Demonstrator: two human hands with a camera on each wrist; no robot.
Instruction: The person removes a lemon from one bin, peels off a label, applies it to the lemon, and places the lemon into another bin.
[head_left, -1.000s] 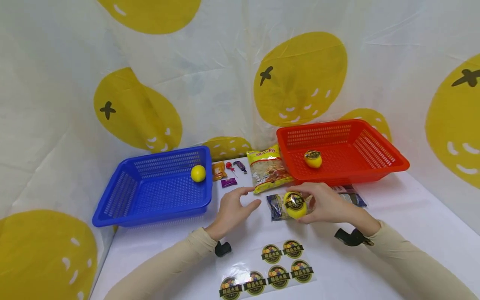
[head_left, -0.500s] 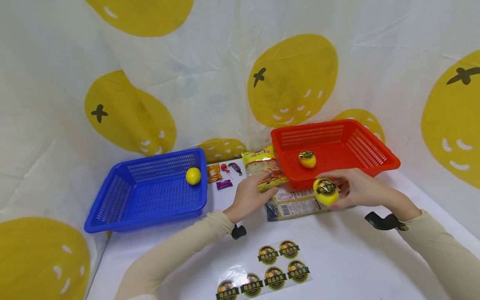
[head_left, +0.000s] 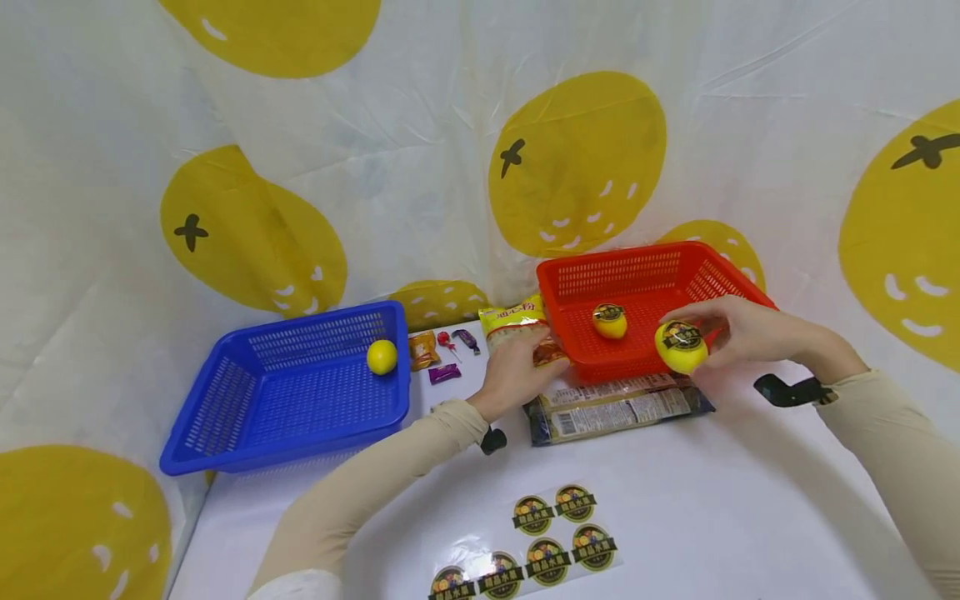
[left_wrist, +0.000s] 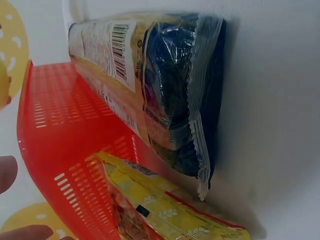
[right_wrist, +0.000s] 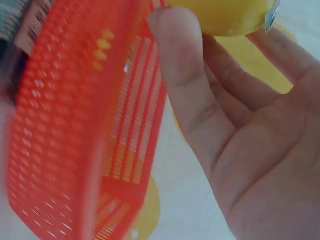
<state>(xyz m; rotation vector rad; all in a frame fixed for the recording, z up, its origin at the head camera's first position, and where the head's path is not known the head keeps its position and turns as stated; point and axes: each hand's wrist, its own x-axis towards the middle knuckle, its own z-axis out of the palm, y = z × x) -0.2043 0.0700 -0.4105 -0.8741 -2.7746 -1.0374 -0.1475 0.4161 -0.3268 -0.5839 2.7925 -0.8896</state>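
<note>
My right hand [head_left: 757,332] pinches a lemon [head_left: 681,348] with a dark round label on its top, over the near right rim of the red basket [head_left: 592,367]. In the right wrist view the thumb and fingers meet the lemon [right_wrist: 230,15] at the top edge. Inside the basket lies another labelled lemon [head_left: 611,322]. My left hand [head_left: 517,371] hovers by the yellow food bag [head_left: 510,317], fingers extended and holding nothing. Only fingertips of it show in the left wrist view, beside the basket.
A long dark-ended packet [head_left: 615,410] lies before the red basket. On the left stands a blue basket [head_left: 300,458] with an unlabelled lemon [head_left: 382,357]. Wrapped candies [head_left: 423,350] and a lollipop [head_left: 445,339] lie between. A label sheet [head_left: 495,542] is near the front.
My right hand has carried the labelled lemon right and up, from above the packet to the red basket's rim. The left hand has shifted right and forward, toward the yellow bag.
</note>
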